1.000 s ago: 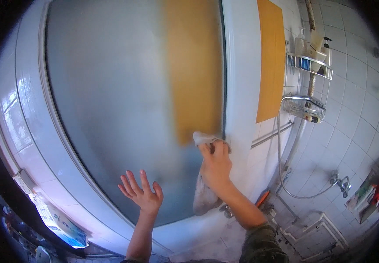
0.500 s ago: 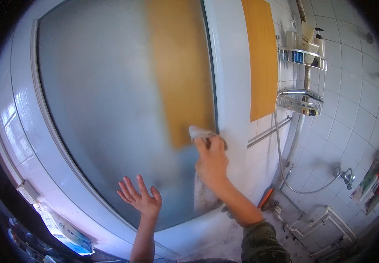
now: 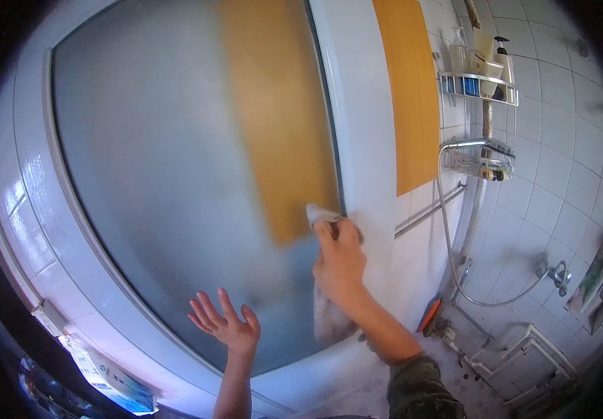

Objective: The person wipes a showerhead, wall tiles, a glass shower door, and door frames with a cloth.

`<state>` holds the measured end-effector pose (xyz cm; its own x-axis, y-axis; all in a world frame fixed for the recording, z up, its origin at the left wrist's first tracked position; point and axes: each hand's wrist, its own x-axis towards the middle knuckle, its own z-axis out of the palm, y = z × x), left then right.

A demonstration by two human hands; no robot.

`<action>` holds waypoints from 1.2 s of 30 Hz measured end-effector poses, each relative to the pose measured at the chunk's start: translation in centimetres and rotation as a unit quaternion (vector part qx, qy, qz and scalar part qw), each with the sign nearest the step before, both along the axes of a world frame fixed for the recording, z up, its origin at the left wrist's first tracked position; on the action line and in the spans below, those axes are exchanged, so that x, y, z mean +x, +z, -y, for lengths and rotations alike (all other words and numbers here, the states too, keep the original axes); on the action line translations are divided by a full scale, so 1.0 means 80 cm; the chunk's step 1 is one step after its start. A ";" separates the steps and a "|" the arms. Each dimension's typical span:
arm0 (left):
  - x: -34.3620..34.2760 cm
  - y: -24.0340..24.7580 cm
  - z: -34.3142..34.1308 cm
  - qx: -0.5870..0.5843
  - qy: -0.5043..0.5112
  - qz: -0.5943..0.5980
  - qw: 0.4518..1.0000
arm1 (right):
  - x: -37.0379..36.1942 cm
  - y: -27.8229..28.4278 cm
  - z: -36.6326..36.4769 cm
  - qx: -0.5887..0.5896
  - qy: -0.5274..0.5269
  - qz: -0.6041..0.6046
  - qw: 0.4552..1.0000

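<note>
My right hand is closed round a greyish-white cloth, at the right edge of a frosted glass door panel. One corner of the cloth pokes up above the fingers, and the rest hangs down below the hand. The cloth seems to lie against the glass near the dark seal and white frame. Lower and to the left, my left hand is raised with fingers spread, holding nothing. It is in front of the lower glass; whether it touches cannot be told.
Right of the frame stand a wood-coloured panel, a wire shelf with bottles, and a shower hose. White pipes run low at the right. A blue-and-white package lies at the lower left.
The view has shifted slightly. My right hand with the cloth appears a little lower and further right in the picture. My left hand keeps its spread pose.
</note>
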<state>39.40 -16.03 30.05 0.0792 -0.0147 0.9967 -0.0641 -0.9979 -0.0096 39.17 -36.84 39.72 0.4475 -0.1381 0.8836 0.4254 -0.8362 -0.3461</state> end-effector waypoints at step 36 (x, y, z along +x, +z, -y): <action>-0.012 -0.006 -0.007 -0.007 0.008 -0.044 0.999 | -0.023 0.012 -0.085 -0.250 -0.007 0.037 0.968</action>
